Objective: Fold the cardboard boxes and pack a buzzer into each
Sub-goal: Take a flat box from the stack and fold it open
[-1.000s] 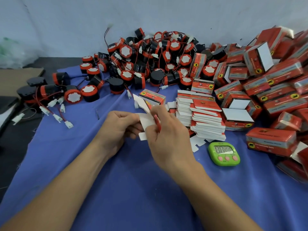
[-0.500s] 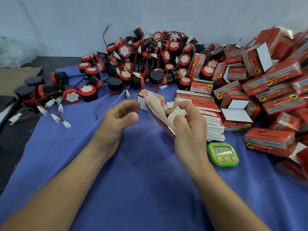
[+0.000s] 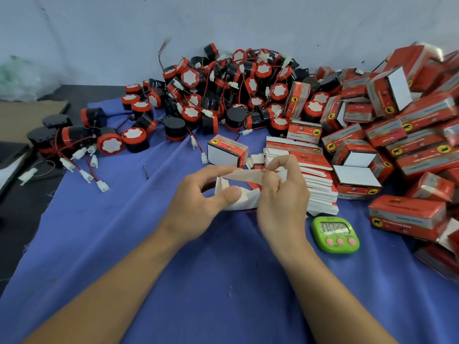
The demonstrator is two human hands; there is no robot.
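Fingers of the left hand [image 3: 198, 207] and right hand [image 3: 280, 202] pinched a half-opened box [image 3: 244, 175] at centre. Folded boxes [image 3: 409, 135] piled at two o'clock; loose buzzers [image 3: 223, 95] at twelve and flat blanks [image 3: 320, 194] at three suggested plenty left.

Half-folded box [image 3: 248, 176]: white inside showing, partly opened, flaps loose, pinched between left hand [image 3: 196, 209] and right hand [image 3: 280, 202]. Stack of flat boxes [image 3: 315, 184] just behind it, red-printed. Single folded box [image 3: 227, 151] stands alone behind that, white end facing the camera. Pile of folded boxes [image 3: 407, 125] on the right, red with yellow badges. Buzzers [image 3: 223, 95]: black bodies, red caps, white faces, red-black wires, heaped at the back, a few trailing off left.
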